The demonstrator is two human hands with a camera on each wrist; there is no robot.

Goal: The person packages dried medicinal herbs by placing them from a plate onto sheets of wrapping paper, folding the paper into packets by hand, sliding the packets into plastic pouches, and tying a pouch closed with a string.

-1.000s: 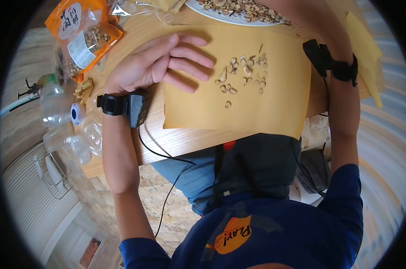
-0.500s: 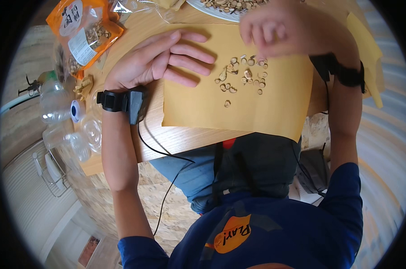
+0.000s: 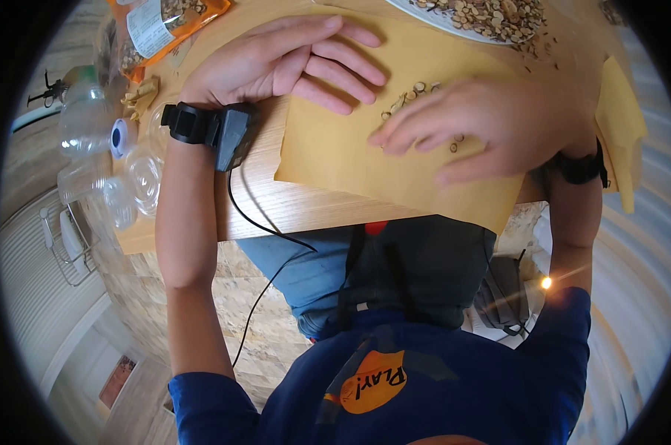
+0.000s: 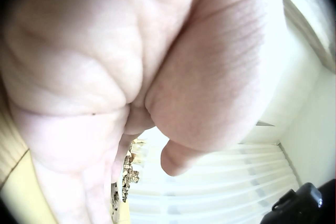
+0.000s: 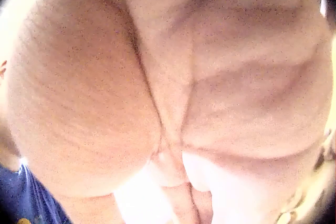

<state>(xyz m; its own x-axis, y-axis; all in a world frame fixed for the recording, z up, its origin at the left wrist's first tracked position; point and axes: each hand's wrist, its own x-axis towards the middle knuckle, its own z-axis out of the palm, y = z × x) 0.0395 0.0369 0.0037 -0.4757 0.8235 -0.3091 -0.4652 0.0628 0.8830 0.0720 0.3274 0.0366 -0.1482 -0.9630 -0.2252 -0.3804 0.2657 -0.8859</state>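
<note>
your right hand (image 3: pixel 491 126): fingers loosely spread, no hold visible | your left hand (image 3: pixel 276 63): relaxed open, empty | dried slices (image 3: pixel 419 87): on paper (image 3: pixel 335 156), around right fingers | risk: low sweep could scatter them

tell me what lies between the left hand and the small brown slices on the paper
Bare yellow paper lies between the left hand and the slices, in the head view.
</note>
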